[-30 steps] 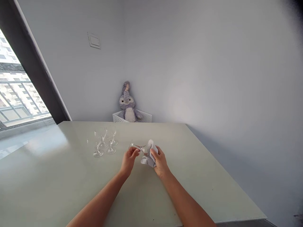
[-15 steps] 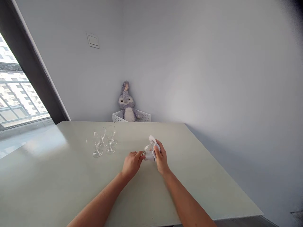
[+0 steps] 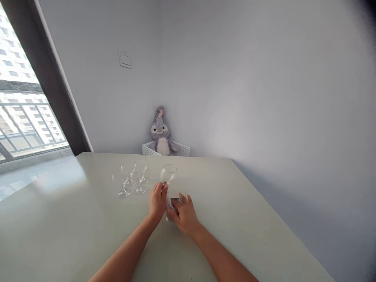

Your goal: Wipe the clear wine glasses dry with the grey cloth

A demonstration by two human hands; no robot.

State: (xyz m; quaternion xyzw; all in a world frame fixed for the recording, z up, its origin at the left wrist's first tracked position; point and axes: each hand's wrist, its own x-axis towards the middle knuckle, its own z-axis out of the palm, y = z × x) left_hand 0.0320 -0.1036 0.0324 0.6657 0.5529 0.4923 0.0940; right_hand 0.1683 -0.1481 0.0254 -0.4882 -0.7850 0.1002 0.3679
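My left hand (image 3: pixel 158 200) is closed around the stem of a clear wine glass (image 3: pixel 168 172). The bowl of that glass points away from me, and the fingers hide part of its stem. Close beside it, my right hand (image 3: pixel 184 214) presses a white cloth (image 3: pixel 169 203) near the foot end of the glass, thumb and some fingers bent over it, other fingers raised. Motion blur and the hand cover much of the cloth. Several more stemmed glasses (image 3: pixel 140 190) stand upright in a group to the left of my hands.
The pale table (image 3: pixel 229 219) spreads under everything. Behind its far edge, a grey plush toy (image 3: pixel 162 133) sits in a white perforated basket (image 3: pixel 183 149). Walls meet in the corner behind, with a light switch (image 3: pixel 125 60) on one. A window (image 3: pixel 26 105) is at the left.
The glass has turned from its bowl pointing right to pointing away from me. My right hand has moved the cloth from the bowl down toward the foot. The view has shifted slightly.
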